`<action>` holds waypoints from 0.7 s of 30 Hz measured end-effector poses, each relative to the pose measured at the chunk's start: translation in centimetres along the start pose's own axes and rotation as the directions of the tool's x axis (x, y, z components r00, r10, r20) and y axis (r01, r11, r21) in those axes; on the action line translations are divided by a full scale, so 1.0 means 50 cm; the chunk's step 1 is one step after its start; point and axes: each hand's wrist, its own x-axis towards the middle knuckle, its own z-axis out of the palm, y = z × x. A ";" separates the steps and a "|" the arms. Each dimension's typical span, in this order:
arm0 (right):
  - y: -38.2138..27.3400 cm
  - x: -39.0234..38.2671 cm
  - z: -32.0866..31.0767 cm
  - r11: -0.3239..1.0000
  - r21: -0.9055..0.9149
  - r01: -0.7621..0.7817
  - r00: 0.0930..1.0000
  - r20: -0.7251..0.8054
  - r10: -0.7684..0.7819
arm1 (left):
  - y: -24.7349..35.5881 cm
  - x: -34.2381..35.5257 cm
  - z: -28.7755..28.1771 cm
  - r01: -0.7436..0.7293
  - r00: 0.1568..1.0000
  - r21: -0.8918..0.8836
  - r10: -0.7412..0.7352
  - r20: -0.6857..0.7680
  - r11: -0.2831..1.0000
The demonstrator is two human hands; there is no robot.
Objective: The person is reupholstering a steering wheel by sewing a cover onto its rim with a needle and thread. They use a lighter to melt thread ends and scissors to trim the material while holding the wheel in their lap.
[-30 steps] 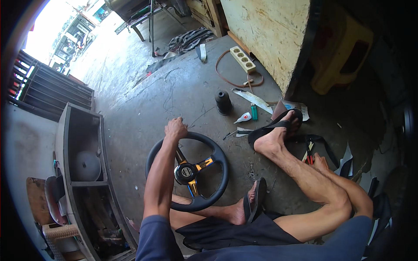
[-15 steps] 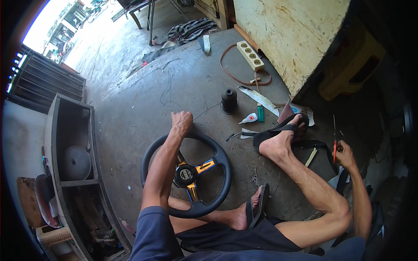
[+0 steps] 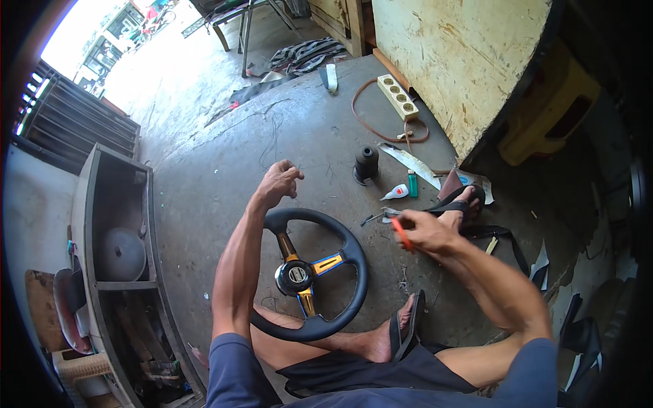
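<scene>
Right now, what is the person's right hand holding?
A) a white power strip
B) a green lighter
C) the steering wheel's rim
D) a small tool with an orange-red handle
D: the right hand grips a small orange-red-handled tool beside the steering wheel, while the green lighter lies on the floor.

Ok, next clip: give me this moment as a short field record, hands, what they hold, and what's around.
Setting: person seated on a concrete floor
Left hand: raised above the steering wheel rim, holding nothing visible
Right hand: fingers closed on an orange-handled tool
Nearby: glue bottle, green lighter, black rubber boot, power strip
Left side: open wooden cabinet
</scene>
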 end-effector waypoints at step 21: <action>-0.043 0.198 0.202 0.919 0.354 0.172 0.983 0.001 -0.184 | 0.084 -0.128 0.053 -0.191 0.977 0.390 0.212 -0.012 0.901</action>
